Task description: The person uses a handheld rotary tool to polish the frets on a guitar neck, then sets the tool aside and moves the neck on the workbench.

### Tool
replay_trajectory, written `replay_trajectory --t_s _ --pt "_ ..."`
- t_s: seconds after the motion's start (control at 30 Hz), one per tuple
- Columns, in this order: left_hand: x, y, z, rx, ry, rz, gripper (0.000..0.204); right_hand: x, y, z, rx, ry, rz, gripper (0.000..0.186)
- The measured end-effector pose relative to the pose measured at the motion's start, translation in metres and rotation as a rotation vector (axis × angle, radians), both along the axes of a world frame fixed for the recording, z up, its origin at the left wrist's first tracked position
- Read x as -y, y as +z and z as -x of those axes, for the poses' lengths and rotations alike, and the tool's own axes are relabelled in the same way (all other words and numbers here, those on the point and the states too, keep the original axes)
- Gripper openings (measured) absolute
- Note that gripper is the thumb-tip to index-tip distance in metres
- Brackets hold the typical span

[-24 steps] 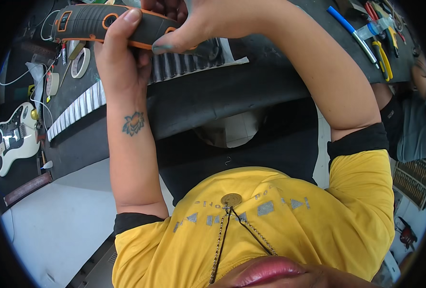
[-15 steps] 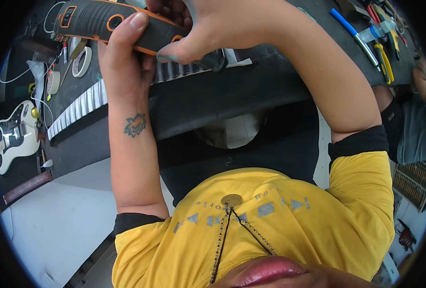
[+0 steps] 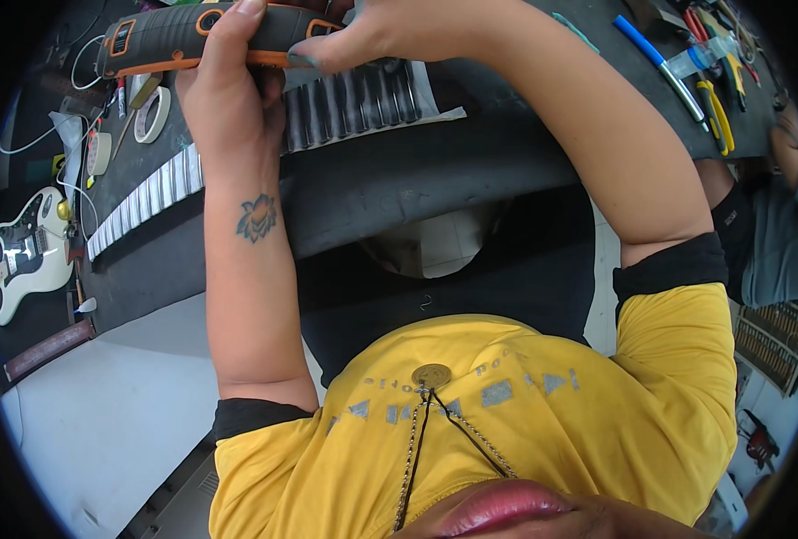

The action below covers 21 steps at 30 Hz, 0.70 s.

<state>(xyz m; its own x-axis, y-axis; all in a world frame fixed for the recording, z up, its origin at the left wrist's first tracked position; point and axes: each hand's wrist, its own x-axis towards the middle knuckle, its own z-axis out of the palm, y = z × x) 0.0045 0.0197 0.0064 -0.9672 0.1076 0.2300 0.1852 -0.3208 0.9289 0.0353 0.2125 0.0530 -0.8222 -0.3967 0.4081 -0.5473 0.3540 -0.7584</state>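
Note:
A black and orange handheld power tool (image 3: 158, 40) lies crosswise at the top edge, with its right part hidden by my hands. My left hand (image 3: 228, 81) is closed round its middle from below, thumb over the near side. My right hand (image 3: 367, 38) grips its right end, with the thumb along the lower edge; its other fingers are mostly hidden. Beneath them, on the black bench, lies a long ridged strip like a guitar fretboard (image 3: 349, 108). Its left length is silvery white, its right part dark, and my left wrist crosses it.
A white electric guitar body (image 3: 35, 256) is at far left. Masking tape rolls (image 3: 153, 115) lie by the strip. At upper right are a blue-handled tool (image 3: 641, 40), yellow-handled pliers (image 3: 715, 117) and other hand tools. Another person (image 3: 780, 225) is at the right edge.
Both hands and the power tool have moved up and away from me, and the tool has turned closer to level. More of the strip's dark part shows beneath.

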Motion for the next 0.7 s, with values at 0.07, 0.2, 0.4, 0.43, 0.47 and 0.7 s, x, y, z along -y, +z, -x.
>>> replay_trajectory --t_s 0.07,0.2,0.4,0.43,0.47,0.7 --pt "-0.006 0.003 0.001 -0.03 0.085 0.038 0.022 -0.001 -0.004 0.004 -0.048 -0.017 0.025 0.035" --pt "0.019 -0.025 0.034 0.12 -0.035 -0.46 0.021 0.007 -0.017 0.024 -0.24 0.031 0.065 0.035" --pt "0.02 0.008 0.012 0.04 -0.029 0.007 0.023 0.012 -0.015 0.021 -0.134 0.06 0.118 0.039" --pt "0.017 0.007 0.01 0.034 -0.018 0.02 0.023 0.012 -0.016 0.021 -0.087 0.06 0.124 0.039" --pt "0.016 0.006 0.01 0.029 -0.008 0.033 0.024 0.012 -0.016 0.02 -0.041 0.059 0.129 0.039" --pt "0.012 0.007 0.006 0.053 0.041 0.069 0.023 0.012 -0.017 0.019 0.022 0.053 0.125 0.042"
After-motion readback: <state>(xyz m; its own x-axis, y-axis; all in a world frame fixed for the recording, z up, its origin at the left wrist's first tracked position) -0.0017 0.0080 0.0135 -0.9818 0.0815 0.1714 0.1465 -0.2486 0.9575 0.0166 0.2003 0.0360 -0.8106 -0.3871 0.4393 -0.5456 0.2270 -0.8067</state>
